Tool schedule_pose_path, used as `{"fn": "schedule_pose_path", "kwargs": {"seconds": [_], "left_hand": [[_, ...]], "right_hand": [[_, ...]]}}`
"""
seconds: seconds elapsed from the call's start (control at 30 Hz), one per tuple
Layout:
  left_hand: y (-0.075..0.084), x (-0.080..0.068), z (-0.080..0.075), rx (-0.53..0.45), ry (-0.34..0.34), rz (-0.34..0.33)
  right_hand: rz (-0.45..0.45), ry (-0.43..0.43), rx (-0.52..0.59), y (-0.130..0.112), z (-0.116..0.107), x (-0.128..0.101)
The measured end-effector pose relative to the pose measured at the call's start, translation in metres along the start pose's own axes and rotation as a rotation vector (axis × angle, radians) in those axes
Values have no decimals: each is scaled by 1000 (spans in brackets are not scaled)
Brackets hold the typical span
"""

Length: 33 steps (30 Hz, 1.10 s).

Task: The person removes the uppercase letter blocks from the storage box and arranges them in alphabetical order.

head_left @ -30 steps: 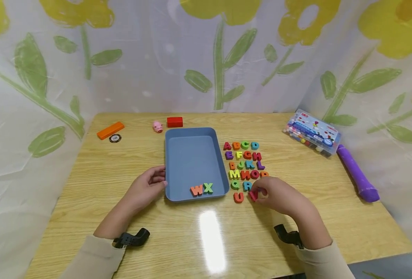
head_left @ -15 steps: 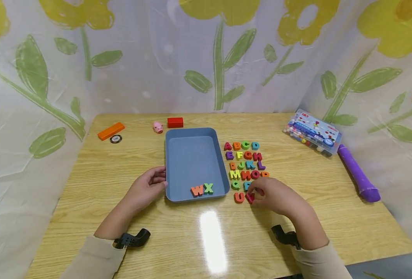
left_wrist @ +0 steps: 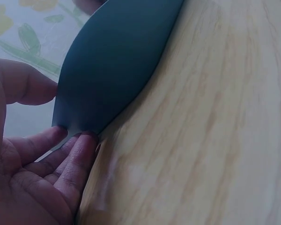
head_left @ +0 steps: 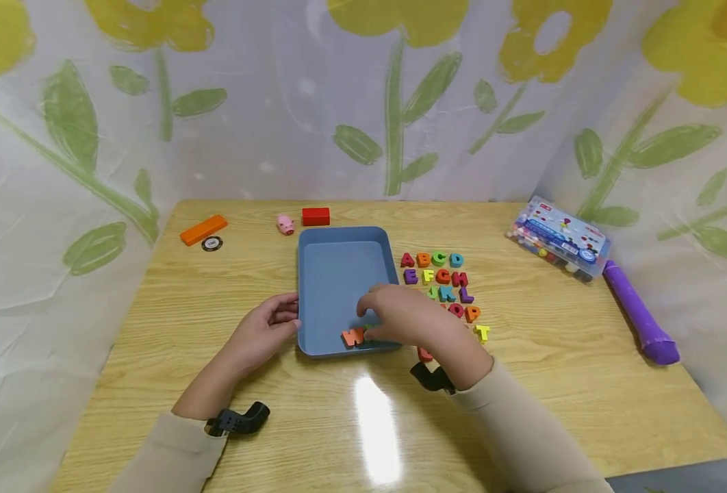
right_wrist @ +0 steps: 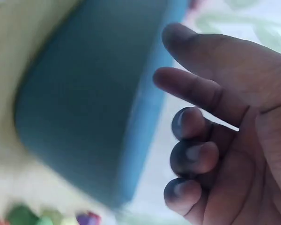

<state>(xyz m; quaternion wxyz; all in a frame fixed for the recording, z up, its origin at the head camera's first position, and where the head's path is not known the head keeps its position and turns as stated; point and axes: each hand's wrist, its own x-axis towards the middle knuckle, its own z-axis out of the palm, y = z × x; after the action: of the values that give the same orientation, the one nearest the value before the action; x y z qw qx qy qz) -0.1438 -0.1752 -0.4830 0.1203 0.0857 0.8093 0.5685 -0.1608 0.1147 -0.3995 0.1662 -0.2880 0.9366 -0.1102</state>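
My left hand holds the left side of a blue-grey tray; in the left wrist view, the thumb is at the tray's rim and the fingers press its outer wall. Over the tray's front right part reaches my right hand. Its thumb and forefinger are apart with nothing between them in the right wrist view, and the other fingers are curled. Inside the tray lies an orange letter W, beside a green letter X mostly covered by the right hand.
Rows of coloured toy letters lie right of the tray, partly hidden by my right arm. Behind it are a red block and a pink pig. An orange block, round chip, clear box and purple stick lie farther out.
My right hand has let go of the red letter V beside the U and moved left over the tray to the X. The left hand has stayed at the tray's side.
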Motion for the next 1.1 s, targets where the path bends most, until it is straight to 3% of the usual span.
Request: {"fn": "schedule_pose_path", "kwargs": {"seconds": [0.1,0.27,0.57,0.73,0.87,1.1], "left_hand": [[-2,1,-1,2,0,-4],[-1,2,2,3,2,-22],[4,-1,1,5,8,-36],[4,-1,1,8,3,-34],[3,0,1,12,1,-37],[3,1,1,17,7,-52]], "right_hand": [[-20,-29,-32,-6,10,14],[-19,-23,-58,-6,19,19],[-59,34,-6,-4,7,10],[-13,136,106,17,-10,-21],[86,213,142,48,-19,-60],[247,220,157,96,-5,-115]]}}
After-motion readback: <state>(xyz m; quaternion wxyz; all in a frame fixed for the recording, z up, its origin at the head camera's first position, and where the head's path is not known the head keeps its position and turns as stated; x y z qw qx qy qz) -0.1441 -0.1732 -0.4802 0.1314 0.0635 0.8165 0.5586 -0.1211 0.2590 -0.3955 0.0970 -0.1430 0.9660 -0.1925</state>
